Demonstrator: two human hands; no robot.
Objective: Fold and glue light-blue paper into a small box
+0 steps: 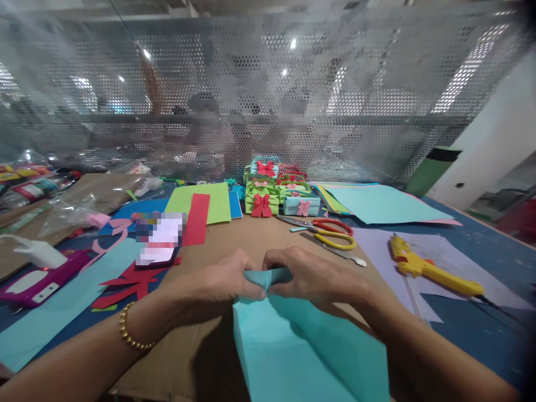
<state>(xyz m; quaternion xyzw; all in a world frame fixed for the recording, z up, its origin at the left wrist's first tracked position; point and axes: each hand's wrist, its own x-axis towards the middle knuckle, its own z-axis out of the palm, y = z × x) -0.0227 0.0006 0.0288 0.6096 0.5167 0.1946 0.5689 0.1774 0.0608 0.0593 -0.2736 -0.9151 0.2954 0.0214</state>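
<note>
A folded turquoise paper piece (293, 346) stands over the brown cardboard at the bottom centre, its far edge between my hands. My left hand (228, 276) pinches the left part of that edge, thumb in front and fingers behind. From the right, my right hand (304, 273) pinches the same edge, its thumb close to the left thumb near a centre crease. Just beyond the hands lie scissors with red and yellow handles (335, 237). Small green, blue and red paper boxes with bows (262, 201) are stacked farther back.
A yellow glue gun (435, 273) rests on lilac paper at the right, below stacked coloured sheets (389, 202). On the left are a phone (161, 240), red paper cutouts (136, 282), a purple power strip (46, 279) and plastic bags. A perforated metal screen (268, 84) stands behind.
</note>
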